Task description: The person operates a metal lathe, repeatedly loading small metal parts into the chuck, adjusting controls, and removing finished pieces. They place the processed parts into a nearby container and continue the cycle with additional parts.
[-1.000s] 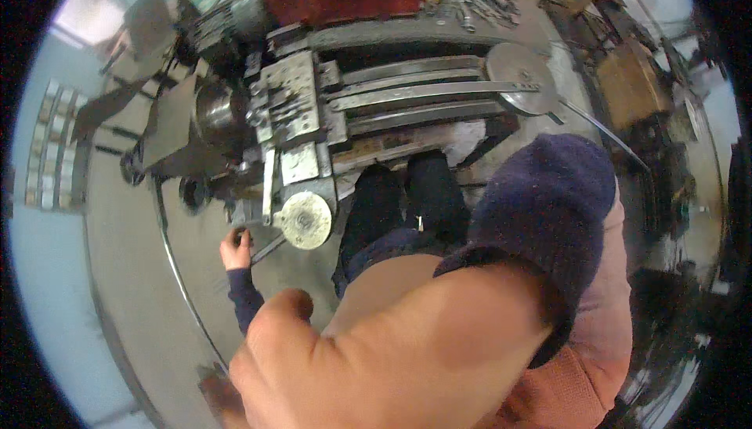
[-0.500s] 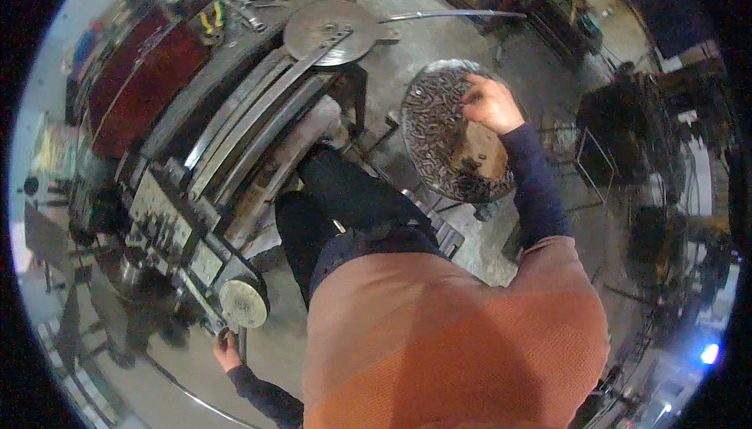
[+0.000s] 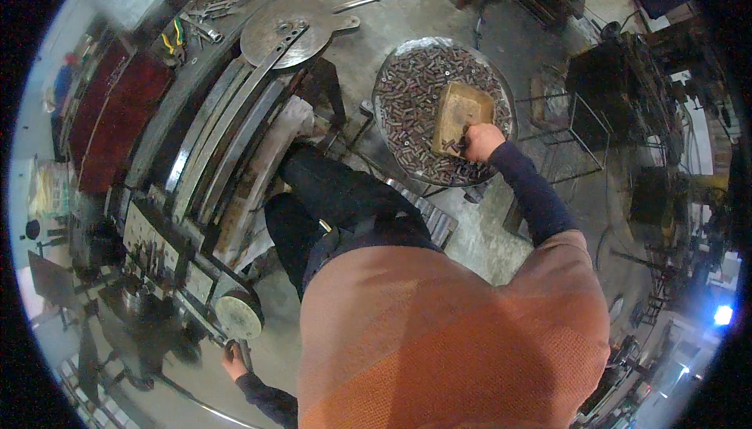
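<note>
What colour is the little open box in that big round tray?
The open rectangular box is yellowish tan, seen best in the head view.

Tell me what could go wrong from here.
The shallow tan box sits on loose metal pieces, so it might tip if the right hand presses on it. Pieces spread almost to the rim of the round pan, so some could spill. The left hand is by the lathe's pale disc and might nudge a control.
</note>
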A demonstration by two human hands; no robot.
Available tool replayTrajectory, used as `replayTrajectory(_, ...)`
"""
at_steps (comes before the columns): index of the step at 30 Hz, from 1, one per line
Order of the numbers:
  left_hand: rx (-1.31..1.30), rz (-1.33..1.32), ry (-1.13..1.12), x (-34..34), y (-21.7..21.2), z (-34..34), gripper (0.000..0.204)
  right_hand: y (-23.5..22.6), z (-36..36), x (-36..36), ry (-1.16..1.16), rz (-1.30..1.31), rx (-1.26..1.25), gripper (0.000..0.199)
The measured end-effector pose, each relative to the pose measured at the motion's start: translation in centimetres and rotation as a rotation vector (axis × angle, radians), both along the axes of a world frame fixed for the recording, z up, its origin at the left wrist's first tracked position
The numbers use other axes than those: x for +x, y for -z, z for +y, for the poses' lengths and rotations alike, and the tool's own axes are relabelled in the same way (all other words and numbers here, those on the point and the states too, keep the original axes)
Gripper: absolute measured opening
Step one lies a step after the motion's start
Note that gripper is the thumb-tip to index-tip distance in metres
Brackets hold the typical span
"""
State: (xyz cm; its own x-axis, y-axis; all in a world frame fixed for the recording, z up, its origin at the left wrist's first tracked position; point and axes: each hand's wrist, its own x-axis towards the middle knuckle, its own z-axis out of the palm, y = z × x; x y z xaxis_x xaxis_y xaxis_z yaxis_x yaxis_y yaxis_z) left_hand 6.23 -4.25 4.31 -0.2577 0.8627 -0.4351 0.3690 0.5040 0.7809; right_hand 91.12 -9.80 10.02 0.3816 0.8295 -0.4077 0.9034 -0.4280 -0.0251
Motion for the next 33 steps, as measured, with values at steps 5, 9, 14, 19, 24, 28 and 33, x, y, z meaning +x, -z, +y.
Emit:
replayTrajectory(5, -0.016, 0.21, -0.042, 7.7, -6.2, 0.4, 0.023, 0.6, 0.9, 0.6, -0.068, 0.02, 0.021, 0.029)
replayTrajectory(9, 0.021, 0.123, -0.021, 5.8, -5.3, 0.0, 0.023, 1.5, 1.2, 1.2, -0.079, 0.061, -0.017, 0.03)
replayTrajectory(14, -0.094, 0.246, 0.031, 9.8, -9.6, 0.3, 0.025, 0.8, 0.8, 1.6, -0.012, 0.124, 0.295, 0.023)
replayTrajectory(19, 0.197, 0.322, 0.198, 10.5, -16.4, -0.2, 0.035, -7.5, 5.5, -4.3, -0.148, 0.548, 0.702, 0.037)
replayTrajectory(24, 0.525, 0.116, -0.011, 22.1, -22.9, 2.5, 0.028, -12.5, 13.8, -17.8, -0.622, 1.135, 0.767, 0.042)
replayTrajectory(28, 0.511, -0.149, 0.32, 29.9, -25.0, 5.4, 0.023, -13.3, 17.7, -27.1, -0.864, 1.438, 0.726, 0.052)
replayTrajectory(33, 0.467, -0.546, 0.283, 33.3, -22.5, 6.1, 0.029, -15.9, 18.5, -32.6, -1.031, 1.558, 0.571, 0.045)
